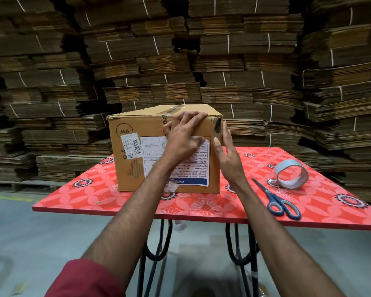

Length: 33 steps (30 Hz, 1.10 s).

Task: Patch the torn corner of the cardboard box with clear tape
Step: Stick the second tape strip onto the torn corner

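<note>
A brown cardboard box [129, 168] with white labels stands on the red flowered table [99, 196]. Its upper right corner [217, 124] is torn and dark. My left hand [183, 136] lies flat on the front face, fingers stretched toward the top edge beside the tear. My right hand [226, 151] is held upright with straight fingers against the box's right side, just below the torn corner. A roll of clear tape [291, 176] lies on the table to the right, apart from both hands.
Blue-handled scissors [276, 199] lie near the table's front right, beside the tape roll. Tall stacks of flattened cardboard [180, 61] fill the background behind the table. Black metal table legs [163, 243] and grey floor show below.
</note>
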### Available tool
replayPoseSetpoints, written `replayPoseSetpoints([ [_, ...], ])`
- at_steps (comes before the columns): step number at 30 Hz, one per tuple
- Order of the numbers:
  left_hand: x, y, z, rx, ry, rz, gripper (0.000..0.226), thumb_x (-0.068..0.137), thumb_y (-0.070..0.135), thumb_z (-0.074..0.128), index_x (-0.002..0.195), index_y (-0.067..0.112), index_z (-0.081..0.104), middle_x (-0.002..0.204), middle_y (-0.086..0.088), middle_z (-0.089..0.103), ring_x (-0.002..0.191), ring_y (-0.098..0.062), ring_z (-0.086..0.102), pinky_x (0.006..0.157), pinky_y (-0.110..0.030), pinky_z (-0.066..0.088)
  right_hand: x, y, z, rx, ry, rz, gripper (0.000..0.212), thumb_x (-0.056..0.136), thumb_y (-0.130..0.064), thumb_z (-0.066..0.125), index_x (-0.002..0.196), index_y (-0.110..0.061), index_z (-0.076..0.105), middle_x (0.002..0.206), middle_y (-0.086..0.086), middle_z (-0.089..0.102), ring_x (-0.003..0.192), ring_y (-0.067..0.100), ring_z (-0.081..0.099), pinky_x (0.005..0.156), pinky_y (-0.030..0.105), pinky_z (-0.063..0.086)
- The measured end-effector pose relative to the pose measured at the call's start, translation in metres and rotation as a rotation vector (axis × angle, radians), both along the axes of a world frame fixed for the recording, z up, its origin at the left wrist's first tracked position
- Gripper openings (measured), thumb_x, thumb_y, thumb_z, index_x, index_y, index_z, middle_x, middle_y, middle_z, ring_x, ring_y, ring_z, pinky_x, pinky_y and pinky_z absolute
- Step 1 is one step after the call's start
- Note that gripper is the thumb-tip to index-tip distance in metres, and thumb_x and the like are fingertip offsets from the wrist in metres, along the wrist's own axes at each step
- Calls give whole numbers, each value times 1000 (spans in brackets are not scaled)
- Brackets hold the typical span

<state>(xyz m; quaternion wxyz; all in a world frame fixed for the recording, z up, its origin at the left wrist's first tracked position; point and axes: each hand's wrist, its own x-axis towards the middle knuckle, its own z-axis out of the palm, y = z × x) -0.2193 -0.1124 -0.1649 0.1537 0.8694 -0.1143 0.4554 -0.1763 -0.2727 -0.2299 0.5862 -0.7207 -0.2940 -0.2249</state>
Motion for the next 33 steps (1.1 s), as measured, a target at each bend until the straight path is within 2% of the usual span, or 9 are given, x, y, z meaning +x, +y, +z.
replayPoseSetpoints([
  [6, -1, -2, 0, -14, -3, -19, 68, 81, 34, 67, 145, 38, 45, 145, 16, 42, 138, -13, 24, 99, -40, 21, -8, -2, -7, 2, 43, 48, 65, 102, -63, 37, 159, -51, 9, 169, -20, 10, 157, 6, 3, 128, 49, 12],
  [10, 0, -3, 0, -41, 13, -46, 66, 82, 36, 64, 145, 38, 44, 144, 16, 42, 138, -15, 28, 105, -45, 26, -21, -4, -12, 112, 74, 37, 63, 104, -60, 35, 161, -39, 20, 165, -19, 27, 151, -2, 26, 124, 37, 30],
  [14, 0, -4, 0, -60, 35, -58, 65, 82, 35, 62, 144, 38, 44, 142, 14, 42, 136, -16, 31, 106, -51, 28, -25, 4, -11, 198, 122, 62, 60, 105, -57, 24, 159, -33, 32, 136, -20, 58, 109, -22, 58, 86, 5, 48],
  [16, 0, -4, 1, -58, 31, -57, 65, 81, 33, 61, 143, 38, 45, 141, 14, 43, 136, -16, 31, 105, -50, 28, -21, 9, -7, 187, 146, 14, 63, 97, -76, 18, 153, -52, 34, 143, -16, 58, 126, -4, 58, 104, 29, 51],
  [18, 1, -4, 2, -62, 25, -61, 65, 79, 31, 60, 142, 37, 47, 140, 13, 44, 135, -16, 31, 104, -49, 28, -12, 12, -3, 149, 161, -60, 59, 90, -86, 11, 143, -69, 33, 157, -11, 46, 146, 14, 42, 119, 57, 32],
  [24, 2, -9, 2, -69, 5, -50, 65, 76, 30, 57, 141, 35, 49, 138, 12, 45, 134, -15, 29, 102, -46, 25, 6, 12, 5, 118, 267, -27, 64, 80, -95, 6, 135, -77, 34, 166, -5, 32, 153, 25, 30, 119, 69, 20],
  [27, 3, -8, 1, -75, 1, -46, 66, 75, 29, 56, 141, 35, 49, 137, 12, 46, 134, -15, 29, 101, -46, 25, 5, 13, 1, 121, 329, 112, 70, 83, -93, 16, 146, -67, 30, 166, -10, 30, 156, 16, 20, 123, 62, 16],
  [30, 1, -6, 2, -61, 13, -46, 66, 76, 28, 56, 141, 36, 48, 138, 12, 45, 134, -15, 31, 100, -45, 25, -21, 4, 16, 274, 282, 104, 71, 99, -73, 18, 158, -38, 33, 166, -14, 29, 144, -4, 26, 122, 33, 21],
  [33, -1, -7, 3, -69, 10, -36, 67, 75, 27, 55, 141, 36, 49, 138, 12, 46, 134, -14, 29, 99, -43, 24, -19, 3, 8, 362, 246, 85, 65, 105, -62, 15, 153, -30, 46, 143, -18, 60, 128, -7, 50, 110, 26, 39],
])
